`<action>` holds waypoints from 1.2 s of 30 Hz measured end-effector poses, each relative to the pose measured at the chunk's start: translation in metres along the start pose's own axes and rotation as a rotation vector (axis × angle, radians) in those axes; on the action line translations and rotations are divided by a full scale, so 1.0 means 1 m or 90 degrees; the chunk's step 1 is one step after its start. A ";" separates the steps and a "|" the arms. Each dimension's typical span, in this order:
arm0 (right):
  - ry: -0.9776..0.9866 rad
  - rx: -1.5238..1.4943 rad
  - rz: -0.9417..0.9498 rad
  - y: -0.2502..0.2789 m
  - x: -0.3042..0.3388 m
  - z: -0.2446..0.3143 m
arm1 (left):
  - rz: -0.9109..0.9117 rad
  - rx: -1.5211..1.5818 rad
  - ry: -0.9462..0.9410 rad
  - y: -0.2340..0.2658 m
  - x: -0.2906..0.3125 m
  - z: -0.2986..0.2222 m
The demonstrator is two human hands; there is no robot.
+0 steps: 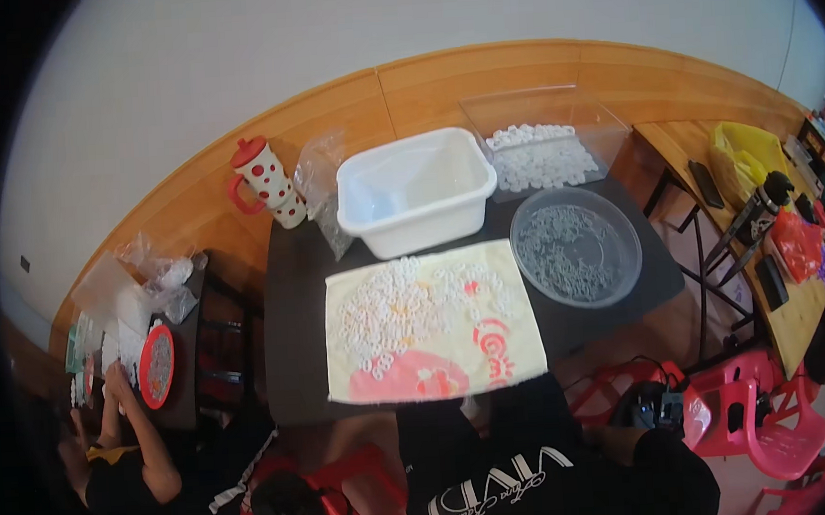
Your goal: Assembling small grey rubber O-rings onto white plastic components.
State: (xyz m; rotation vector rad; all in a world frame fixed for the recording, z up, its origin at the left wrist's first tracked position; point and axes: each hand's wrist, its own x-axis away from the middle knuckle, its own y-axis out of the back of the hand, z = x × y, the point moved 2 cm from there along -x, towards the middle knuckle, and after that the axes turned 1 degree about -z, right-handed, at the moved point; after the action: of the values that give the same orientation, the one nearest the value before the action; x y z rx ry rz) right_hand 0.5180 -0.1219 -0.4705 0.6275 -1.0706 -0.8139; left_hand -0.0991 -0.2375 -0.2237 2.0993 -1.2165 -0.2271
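Note:
Neither of my hands shows above the table; at the lower edge there is my black shirt (540, 486) and part of my right forearm (622, 441), low beside my lap. Before me a cream cloth (522, 345) with pink and red print lies on the dark table (296, 359). Many small white ring-like pieces (387, 306) are spread over its left and upper part. To the right of the cloth a round clear tray (631, 254) holds many small grey pieces (563, 248). Behind the cloth stands a white plastic basin (420, 229).
A clear box (602, 118) with white pieces stands back right. At back left are a spotted tumbler (271, 186) with a red lid and a clear plastic bag (318, 183). Another person's hands (116, 379) work beside a red tray (161, 367) at the left table.

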 end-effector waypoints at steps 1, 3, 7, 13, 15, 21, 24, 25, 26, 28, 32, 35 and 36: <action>0.007 0.003 -0.002 -0.002 -0.002 -0.015 | 0.000 0.004 -0.026 0.004 -0.012 -0.026; 0.004 0.011 0.008 0.019 0.001 -0.080 | 0.021 0.013 -0.069 0.007 -0.039 -0.072; -0.020 0.022 0.021 0.112 0.002 -0.152 | 0.076 0.035 -0.162 0.005 -0.101 -0.191; -0.008 -0.016 0.142 0.058 0.020 -0.086 | 0.150 -0.018 -0.198 0.060 -0.120 -0.306; -0.028 -0.028 0.149 0.037 0.033 -0.060 | 0.180 0.001 -0.174 0.047 -0.137 -0.264; -0.008 -0.027 0.132 -0.008 -0.014 -0.022 | 0.174 0.066 -0.115 0.002 -0.147 -0.121; 0.019 0.002 0.144 -0.005 -0.019 -0.034 | 0.151 0.114 -0.058 -0.006 -0.121 -0.042; 0.018 0.000 0.125 -0.009 -0.022 -0.026 | 0.153 0.128 -0.065 -0.015 -0.117 -0.036; 0.028 0.007 0.126 -0.006 -0.034 -0.003 | 0.146 0.142 -0.049 -0.018 -0.103 -0.027; 0.038 0.005 0.120 -0.005 -0.049 0.033 | 0.143 0.161 -0.031 -0.020 -0.086 -0.013; 0.068 0.019 0.106 0.035 -0.096 0.106 | 0.124 0.213 0.007 -0.033 -0.068 0.030; 0.105 0.051 0.113 0.060 -0.098 0.118 | 0.093 0.266 0.057 -0.043 -0.045 0.064; 0.114 0.056 0.113 0.066 -0.104 0.126 | 0.087 0.279 0.070 -0.046 -0.043 0.070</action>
State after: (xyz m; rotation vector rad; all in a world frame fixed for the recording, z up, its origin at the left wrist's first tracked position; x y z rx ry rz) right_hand 0.3923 -0.0063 -0.4257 0.6570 -0.9865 -0.5486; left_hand -0.1231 -0.2210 -0.3133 2.3428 -1.4335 0.2357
